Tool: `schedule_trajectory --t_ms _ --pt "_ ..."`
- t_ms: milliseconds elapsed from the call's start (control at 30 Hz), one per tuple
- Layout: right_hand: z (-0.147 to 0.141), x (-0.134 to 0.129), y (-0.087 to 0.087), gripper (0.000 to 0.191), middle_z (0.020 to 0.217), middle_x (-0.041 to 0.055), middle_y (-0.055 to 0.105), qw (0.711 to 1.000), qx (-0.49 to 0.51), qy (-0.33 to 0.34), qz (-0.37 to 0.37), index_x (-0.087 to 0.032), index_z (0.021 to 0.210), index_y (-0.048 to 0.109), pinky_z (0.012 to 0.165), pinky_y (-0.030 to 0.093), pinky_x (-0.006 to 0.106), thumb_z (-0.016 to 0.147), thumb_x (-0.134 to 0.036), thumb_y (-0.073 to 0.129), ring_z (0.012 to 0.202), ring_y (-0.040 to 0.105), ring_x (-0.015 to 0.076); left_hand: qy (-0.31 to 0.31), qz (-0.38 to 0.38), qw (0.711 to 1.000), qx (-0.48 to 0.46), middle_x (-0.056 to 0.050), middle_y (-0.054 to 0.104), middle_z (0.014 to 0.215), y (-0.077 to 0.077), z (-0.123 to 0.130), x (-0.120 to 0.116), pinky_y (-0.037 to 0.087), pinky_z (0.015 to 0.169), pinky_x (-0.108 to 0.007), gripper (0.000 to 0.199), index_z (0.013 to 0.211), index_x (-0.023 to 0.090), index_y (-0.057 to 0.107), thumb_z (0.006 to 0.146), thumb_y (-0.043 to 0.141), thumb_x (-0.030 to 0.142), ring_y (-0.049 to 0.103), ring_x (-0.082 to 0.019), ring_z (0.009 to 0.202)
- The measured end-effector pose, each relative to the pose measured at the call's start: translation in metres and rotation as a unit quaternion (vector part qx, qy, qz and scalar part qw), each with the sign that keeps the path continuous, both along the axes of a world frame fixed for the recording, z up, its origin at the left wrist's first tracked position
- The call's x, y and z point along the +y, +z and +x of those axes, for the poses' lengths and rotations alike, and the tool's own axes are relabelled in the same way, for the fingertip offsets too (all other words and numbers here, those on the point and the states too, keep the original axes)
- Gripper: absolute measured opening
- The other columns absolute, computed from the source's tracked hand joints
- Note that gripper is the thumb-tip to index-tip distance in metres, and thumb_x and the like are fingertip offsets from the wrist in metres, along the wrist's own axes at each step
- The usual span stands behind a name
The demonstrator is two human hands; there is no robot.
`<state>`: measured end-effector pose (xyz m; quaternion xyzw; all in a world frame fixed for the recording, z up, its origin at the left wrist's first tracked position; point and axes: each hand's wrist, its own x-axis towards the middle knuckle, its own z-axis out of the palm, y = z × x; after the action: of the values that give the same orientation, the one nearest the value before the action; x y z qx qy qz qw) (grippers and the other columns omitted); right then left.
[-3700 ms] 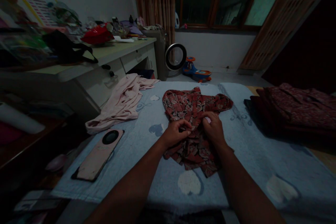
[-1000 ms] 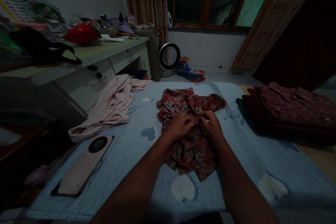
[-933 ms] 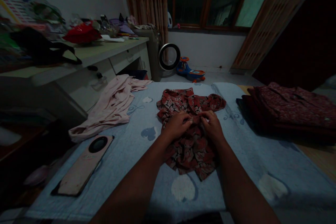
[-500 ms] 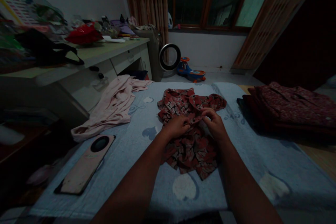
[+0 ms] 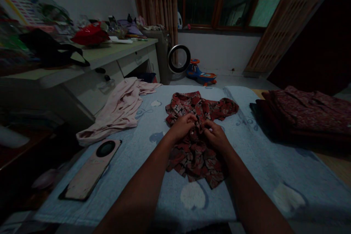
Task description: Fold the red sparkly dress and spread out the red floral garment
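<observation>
Okay, so everything here makes sense around the rusty-red floral fabric shirt (image 5: 196, 151), which lies spread on the light-blue heart-print cloth (image 5: 131, 162), collar end away from the person and hem toward them. I'd guess it's laid that way so the front sits within easy reach of both hands. The left hand (image 5: 181, 128) is bent over the middle of the shirt with thumb and fingertips pinching a bit of fabric, and the right hand (image 5: 215, 135) pinches right beside it, thumb against finger. Two close pinches probably give finer control than a fistful would, though what's between the fingertips is too dark to tell. Left of the shirt, well apart, there's a rumpled pale-pink fabric garment (image 5: 120, 111), and nearer the person a pinkish rectangular phone with a big round black camera ring (image 5: 91, 168), face down, likely off to the side so it's clear of the elbows. Right of the shirt sits a neat stack of dark maroon folded clothes (image 5: 309, 113), presumably parked out there so nothing crowds the working spot.
</observation>
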<state>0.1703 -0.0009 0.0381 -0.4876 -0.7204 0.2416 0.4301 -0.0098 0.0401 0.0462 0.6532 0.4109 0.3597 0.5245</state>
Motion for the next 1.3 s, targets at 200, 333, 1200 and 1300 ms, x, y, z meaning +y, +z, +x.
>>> schedule_trajectory --t_ms 200,333,1200,1300 --pt "0.002 -0.002 0.005 0.007 0.093 0.0049 0.066 0.999 0.02 0.03 0.032 -0.023 0.075 0.057 0.088 0.045 0.036 0.076 -0.02 0.051 0.092 0.06 0.0219 0.079 0.087 0.992 0.053 0.0 0.067 0.084 0.005 0.001 -0.001 0.048 0.071 -0.025 0.028 0.103 0.018 0.061 0.076 0.058 0.01 0.065 -0.015 0.077" --pt "0.0 -0.005 0.009 0.007 0.107 0.0059 0.067 0.992 0.102 0.069 -0.018 -0.023 0.082 0.056 0.093 0.045 0.037 0.084 -0.025 0.05 0.102 0.061 0.0221 0.096 0.125 0.986 0.051 -0.001 0.068 0.085 0.008 0.0 -0.001 0.049 0.074 -0.026 0.011 0.088 0.019 0.063 0.08 0.058 0.014 0.066 -0.016 0.08" --pt "-0.004 -0.003 0.006 0.013 0.084 0.0034 0.056 0.996 -0.024 -0.029 0.082 -0.023 0.084 0.054 0.077 0.043 0.032 0.079 -0.015 0.046 0.083 0.055 0.0205 0.088 0.058 0.992 -0.074 -0.001 0.062 0.093 0.006 0.004 0.0 0.045 0.069 -0.021 0.02 0.093 0.019 0.053 0.075 0.059 0.018 0.058 -0.012 0.078" --pt "-0.004 -0.005 0.007 0.014 0.085 0.003 0.057 0.995 0.002 -0.034 0.098 -0.023 0.084 0.056 0.079 0.044 0.032 0.08 -0.014 0.047 0.084 0.056 0.0204 0.085 0.066 0.994 -0.015 0.002 0.062 0.084 0.007 0.003 -0.001 0.044 0.065 -0.022 0.014 0.092 0.019 0.056 0.078 0.057 0.02 0.055 -0.011 0.068"
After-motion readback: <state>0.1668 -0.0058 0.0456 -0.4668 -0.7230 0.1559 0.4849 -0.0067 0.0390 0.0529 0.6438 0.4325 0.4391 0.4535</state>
